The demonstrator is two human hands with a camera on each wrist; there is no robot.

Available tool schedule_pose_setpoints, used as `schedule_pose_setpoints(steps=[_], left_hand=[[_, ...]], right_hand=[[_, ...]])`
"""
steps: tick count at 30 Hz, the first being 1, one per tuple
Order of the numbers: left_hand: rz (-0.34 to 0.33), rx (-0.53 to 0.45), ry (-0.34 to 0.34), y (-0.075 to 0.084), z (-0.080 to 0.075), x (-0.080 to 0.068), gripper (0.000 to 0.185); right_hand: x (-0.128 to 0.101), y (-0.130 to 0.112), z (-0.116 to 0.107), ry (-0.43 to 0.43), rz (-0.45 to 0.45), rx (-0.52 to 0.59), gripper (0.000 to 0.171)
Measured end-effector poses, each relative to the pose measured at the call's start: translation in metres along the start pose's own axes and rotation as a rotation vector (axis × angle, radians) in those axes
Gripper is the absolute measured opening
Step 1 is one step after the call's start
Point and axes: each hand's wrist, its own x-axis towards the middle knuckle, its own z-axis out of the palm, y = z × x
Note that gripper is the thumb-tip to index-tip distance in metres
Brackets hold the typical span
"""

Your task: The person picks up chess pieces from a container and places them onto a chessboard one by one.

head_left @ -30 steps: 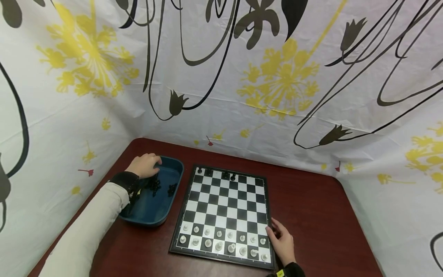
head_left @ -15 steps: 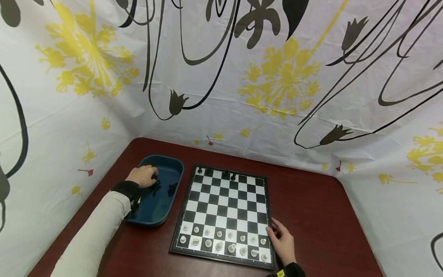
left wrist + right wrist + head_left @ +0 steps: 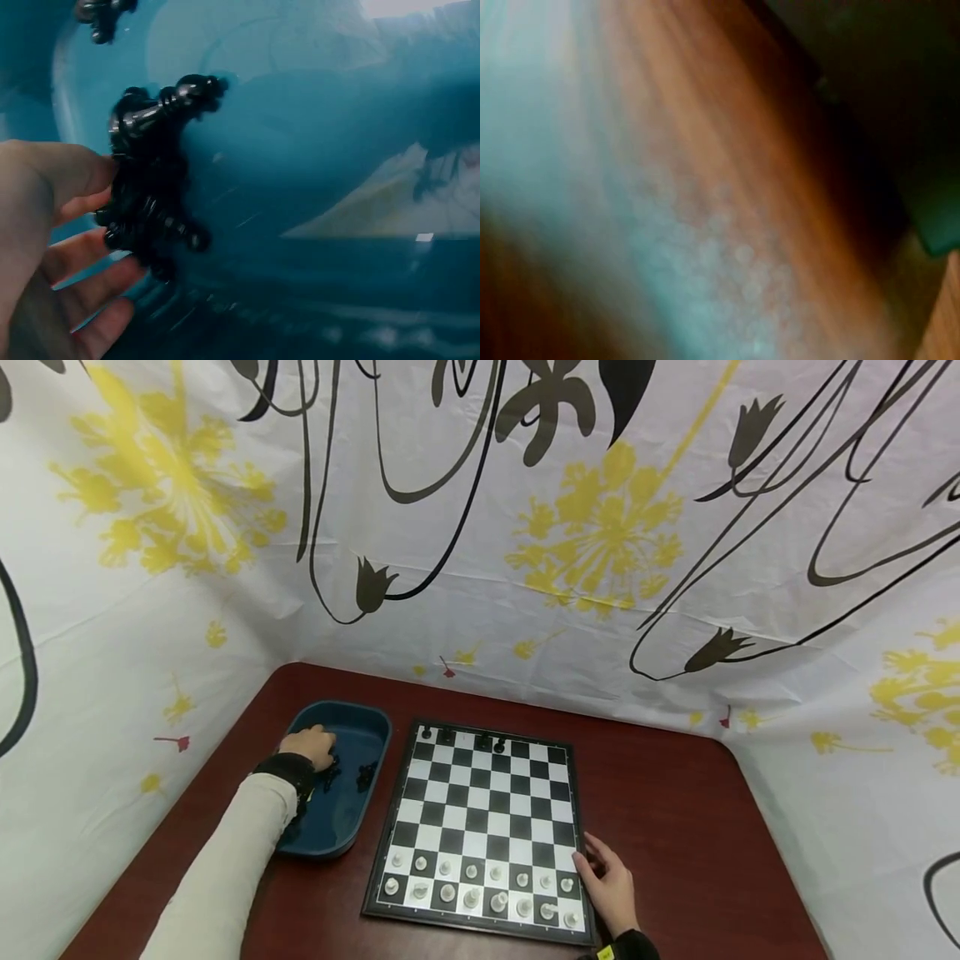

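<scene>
Several small black chess pieces (image 3: 154, 195) lie clumped in the blue tray (image 3: 375, 727), left of the chessboard (image 3: 480, 814).
Nearest, the right hand (image 3: 611, 889) rests spread at the board's edge; farther off, the left hand (image 3: 309, 747) touches the clump with loosely spread fingers (image 3: 82, 172), gripping nothing. Light, hard, glossy, likely slippery: pinch one by its narrow waist.

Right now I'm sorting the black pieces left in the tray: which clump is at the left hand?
The larger clump of black pieces, against the left hand fingertips; the smaller clump lies apart, toward the chessboard.
</scene>
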Motion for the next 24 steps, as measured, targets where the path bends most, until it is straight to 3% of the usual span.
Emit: schedule_pose_setpoints(steps=[5, 13, 19, 24], left_hand=[[-0.006, -0.020, 0.012, 0.001, 0.002, -0.002, 0.025], [0.037, -0.047, 0.063, -0.005, 0.010, 0.006, 0.015], [0.075, -0.057, 0.124, -0.006, 0.002, 0.007, 0.005], [0.064, -0.092, 0.116, -0.006, -0.009, 0.005, 0.008]], right_hand=[[0.000, 0.000, 0.001, -0.002, -0.005, -0.014, 0.042], [0.000, 0.002, 0.002, 0.013, -0.020, -0.009, 0.040], [-0.001, 0.002, 0.003, 0.019, -0.022, -0.002, 0.040], [0.000, 0.002, 0.002, 0.026, -0.030, -0.007, 0.039]])
